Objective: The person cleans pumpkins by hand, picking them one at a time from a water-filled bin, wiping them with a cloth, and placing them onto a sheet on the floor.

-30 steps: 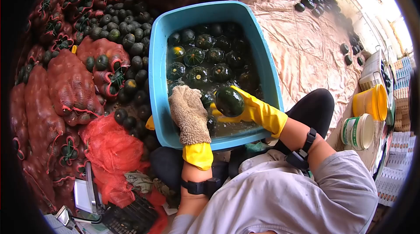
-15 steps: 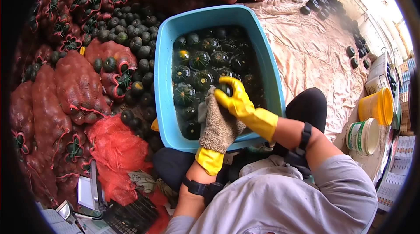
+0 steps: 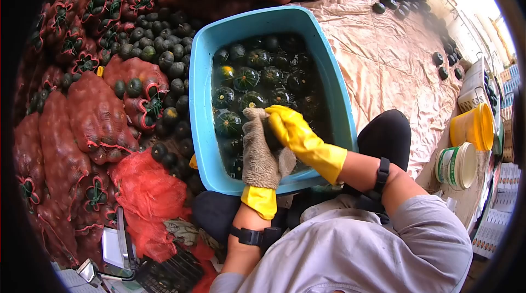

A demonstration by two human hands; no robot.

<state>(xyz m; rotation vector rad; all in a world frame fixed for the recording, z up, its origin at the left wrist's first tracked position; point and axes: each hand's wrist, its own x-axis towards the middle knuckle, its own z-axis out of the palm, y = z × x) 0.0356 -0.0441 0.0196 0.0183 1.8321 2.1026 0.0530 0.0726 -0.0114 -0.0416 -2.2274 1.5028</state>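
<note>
A blue plastic tub (image 3: pixel 345 96) of water stands before me, with several dark green squashes (image 3: pixel 245 79) floating in it. Over its near end, one dark green squash (image 3: pixel 270 134) is held between my two hands, mostly hidden by them. My left hand (image 3: pixel 257 150) wears a brown terry cloth mitt over a yellow rubber glove and presses the squash from the left. From the right, my right hand (image 3: pixel 293 128), in a yellow rubber glove, curls its fingers over the squash's top.
Red mesh sacks (image 3: pixel 98 115) of squashes and a loose squash pile (image 3: pixel 164 46) lie on the left. A pale sheet (image 3: pixel 378 63) spreads to the right, with more squashes (image 3: pixel 394 0) at its far end. A yellow bucket (image 3: pixel 471 127) and a white bucket (image 3: pixel 457 165) stand at right.
My right hand's fingers, spread before, have closed over the squash. The mitted left hand has turned more upright and shifted slightly left, bringing the squash between both hands.
</note>
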